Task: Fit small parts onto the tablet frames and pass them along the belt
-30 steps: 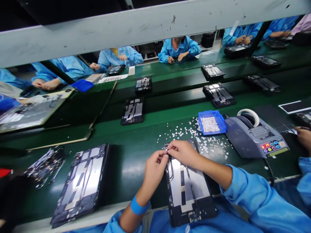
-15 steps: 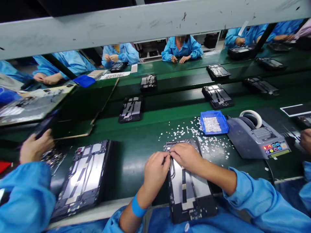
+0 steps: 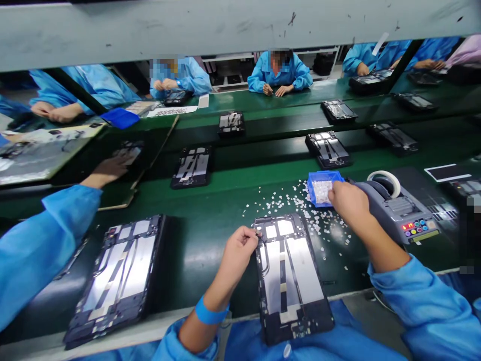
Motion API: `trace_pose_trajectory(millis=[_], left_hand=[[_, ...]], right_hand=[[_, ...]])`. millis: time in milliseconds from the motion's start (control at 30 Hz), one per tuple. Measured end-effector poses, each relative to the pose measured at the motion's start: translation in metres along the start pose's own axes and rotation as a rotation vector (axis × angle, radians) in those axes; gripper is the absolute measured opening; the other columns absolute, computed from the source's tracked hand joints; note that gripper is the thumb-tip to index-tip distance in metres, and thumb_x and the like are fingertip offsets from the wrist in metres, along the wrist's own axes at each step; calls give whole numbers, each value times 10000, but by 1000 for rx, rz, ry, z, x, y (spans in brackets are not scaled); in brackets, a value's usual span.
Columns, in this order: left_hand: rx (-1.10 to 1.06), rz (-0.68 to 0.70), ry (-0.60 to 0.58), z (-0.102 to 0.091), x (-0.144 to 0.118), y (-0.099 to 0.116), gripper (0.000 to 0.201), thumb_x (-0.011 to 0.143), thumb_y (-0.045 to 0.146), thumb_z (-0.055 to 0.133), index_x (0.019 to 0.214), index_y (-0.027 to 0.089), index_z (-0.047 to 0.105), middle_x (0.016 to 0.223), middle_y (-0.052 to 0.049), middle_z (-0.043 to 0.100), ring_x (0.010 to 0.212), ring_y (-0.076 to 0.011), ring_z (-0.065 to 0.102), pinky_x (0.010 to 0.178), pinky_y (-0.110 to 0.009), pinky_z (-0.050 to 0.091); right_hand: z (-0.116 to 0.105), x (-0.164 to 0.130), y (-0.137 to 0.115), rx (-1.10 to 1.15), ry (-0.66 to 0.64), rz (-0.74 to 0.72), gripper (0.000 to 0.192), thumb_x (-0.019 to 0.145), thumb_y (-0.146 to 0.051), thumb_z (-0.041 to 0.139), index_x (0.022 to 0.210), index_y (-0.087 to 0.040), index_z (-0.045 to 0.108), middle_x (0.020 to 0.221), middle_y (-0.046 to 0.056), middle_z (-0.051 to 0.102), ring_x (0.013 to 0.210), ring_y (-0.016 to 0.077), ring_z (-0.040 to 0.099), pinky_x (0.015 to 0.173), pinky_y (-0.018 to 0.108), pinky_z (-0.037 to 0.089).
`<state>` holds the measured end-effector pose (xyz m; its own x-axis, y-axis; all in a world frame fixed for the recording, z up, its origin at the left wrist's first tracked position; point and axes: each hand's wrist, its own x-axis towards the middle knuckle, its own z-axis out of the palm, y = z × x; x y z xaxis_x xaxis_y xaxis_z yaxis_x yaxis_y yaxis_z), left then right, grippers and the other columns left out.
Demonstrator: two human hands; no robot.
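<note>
Since half a second ago your right hand (image 3: 347, 200) has left the top of the tablet frame (image 3: 291, 276) and gone over to the blue tray (image 3: 321, 176) of little white pads, while your left hand (image 3: 240, 245) has stayed put at the frame's top left corner. That makes sense as a setup: left fingers are pinched together on the thin cable bit there, pinning it so it doesn't spring away, and the frame lies flat in front of you on the green desk (image 3: 203, 250), near edge hanging slightly over your lap. Your right fingers curl down over the tray rim; I can't tell whether they've closed on a pad or not. The tray sits just beside the tape dispenser (image 3: 398, 210), both in easy right-hand range, with loose pads (image 3: 285, 200) scattered between tray and frame. A neighbour's sleeve (image 3: 41, 240) reaches across at the left, above another frame (image 3: 116, 276). No readable brand or label anywhere; the dispenser's coloured buttons are too small to read.
</note>
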<state>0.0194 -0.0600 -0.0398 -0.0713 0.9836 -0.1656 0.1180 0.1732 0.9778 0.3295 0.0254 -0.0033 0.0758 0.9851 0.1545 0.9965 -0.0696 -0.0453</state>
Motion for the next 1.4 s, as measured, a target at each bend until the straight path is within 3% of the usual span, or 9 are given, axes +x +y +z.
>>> trace_pose_trajectory(millis=[100,267,367,467,867,1000,1167,1267,1400], left_hand=[[-38,-14,20,1,1,-2,85,714,250,653,717,201,584,835,-42,726,819,-190,675,736,-281,497],[-44,-30,40,2,-1,-3,101,720,259,665,730,200,583,807,-28,720,764,-168,662,695,-260,486],[-12,-2,50,3,-4,-3,95,729,264,657,733,199,588,747,-3,693,697,-149,629,656,-248,474],[72,35,84,4,-7,-1,88,731,268,650,716,199,598,712,2,687,671,-153,625,638,-253,480],[356,214,128,5,-20,6,84,765,197,585,728,225,655,822,-21,762,785,-197,703,727,-304,533],[369,207,118,7,-21,7,81,772,212,597,719,225,657,811,-19,762,780,-198,703,733,-307,531],[296,122,91,5,-18,3,58,757,229,608,720,214,650,825,-30,765,771,-198,698,711,-300,525],[219,64,77,4,-13,0,56,750,251,630,726,202,643,833,-41,763,777,-200,701,701,-293,521],[142,28,49,1,-10,2,96,753,282,652,725,191,643,757,-29,737,725,-188,684,658,-272,502]], right_hand=[[0,-10,-6,99,-2,-134,187,947,-151,526,1010,-149,702,990,140,715,876,245,642,740,317,396],[6,-62,-94,485,-115,-565,182,1007,-256,559,940,-205,720,940,58,738,898,213,633,846,319,430],[14,-78,-128,535,-154,-618,200,1014,-270,567,928,-186,727,912,64,746,877,213,646,856,328,439],[20,-80,-137,517,-169,-595,196,1004,-256,576,917,-173,731,905,72,753,873,217,662,850,326,445],[13,-77,-137,508,-198,-538,160,912,-157,578,814,-197,697,836,54,739,813,202,663,762,291,441],[14,-80,-140,449,-123,-543,156,894,-140,558,806,-192,676,831,74,719,812,213,636,786,305,432],[18,-72,-139,528,-150,-508,152,819,-99,567,730,-206,629,747,36,677,741,191,589,723,289,391],[16,-57,-114,588,-106,-436,156,785,-83,557,705,-210,603,731,19,653,722,175,566,695,277,366],[7,-29,-45,401,-1,-167,144,838,-167,548,725,-198,632,745,51,669,728,189,585,658,280,342]])
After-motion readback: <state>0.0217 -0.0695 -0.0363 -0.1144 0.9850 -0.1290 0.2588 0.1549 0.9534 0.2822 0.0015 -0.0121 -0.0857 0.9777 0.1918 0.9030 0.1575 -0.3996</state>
